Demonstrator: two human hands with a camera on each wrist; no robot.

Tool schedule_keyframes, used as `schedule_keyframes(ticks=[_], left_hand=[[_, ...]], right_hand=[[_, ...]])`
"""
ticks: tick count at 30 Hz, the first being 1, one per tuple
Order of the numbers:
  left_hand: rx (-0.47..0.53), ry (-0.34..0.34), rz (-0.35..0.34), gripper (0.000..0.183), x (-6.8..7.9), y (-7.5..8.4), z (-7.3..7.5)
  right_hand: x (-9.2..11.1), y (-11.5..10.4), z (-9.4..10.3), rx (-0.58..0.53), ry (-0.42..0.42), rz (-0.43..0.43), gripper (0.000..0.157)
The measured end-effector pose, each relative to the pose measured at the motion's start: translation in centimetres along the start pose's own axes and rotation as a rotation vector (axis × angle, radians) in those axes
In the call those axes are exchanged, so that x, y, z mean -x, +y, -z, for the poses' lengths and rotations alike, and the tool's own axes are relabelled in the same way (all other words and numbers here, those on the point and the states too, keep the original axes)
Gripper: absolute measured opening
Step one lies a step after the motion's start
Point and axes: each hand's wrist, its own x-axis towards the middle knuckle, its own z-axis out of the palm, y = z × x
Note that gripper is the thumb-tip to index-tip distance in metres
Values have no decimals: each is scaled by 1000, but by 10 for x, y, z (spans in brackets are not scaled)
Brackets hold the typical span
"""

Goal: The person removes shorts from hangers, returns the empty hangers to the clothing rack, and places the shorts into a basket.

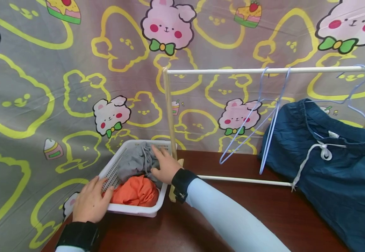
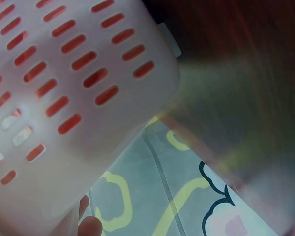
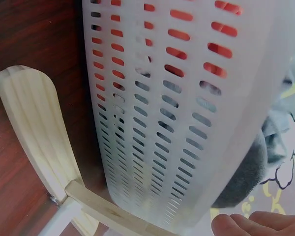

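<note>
A white perforated plastic basket (image 1: 162,207) holds a bunched grey garment with a drawstring (image 1: 135,162) and a crumpled orange cloth (image 1: 135,191). My left hand (image 1: 91,201) rests at the basket's near left corner, fingers extended along the rim and thumb beside the orange cloth. Over the basket's right side reaches my right hand (image 1: 166,165), its fingers spread and overlapping the grey garment in the head view. The right wrist view has that hand's fingers (image 3: 255,223) low at the right, near the grey fabric and the basket wall.
Right of the basket stands a rack with a white rail (image 1: 214,71) and a wooden post (image 1: 169,112). Blue hangers (image 1: 265,140) hang from the rail, and dark blue drawstring shorts (image 1: 336,175) hang farther right. The table (image 1: 233,206) is dark brown; a patterned curtain (image 1: 85,63) covers the back.
</note>
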Motion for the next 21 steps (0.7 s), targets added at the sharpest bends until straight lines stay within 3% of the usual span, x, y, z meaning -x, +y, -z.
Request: schedule_keyframes(ticks=[8,21], left_hand=[[2,-15,11,58,1,0,1],[5,-38,19,61,-2,0,3]], right_hand=[[12,2,7,-12,-22,24,75],[36,12,18,34,57,68,69]])
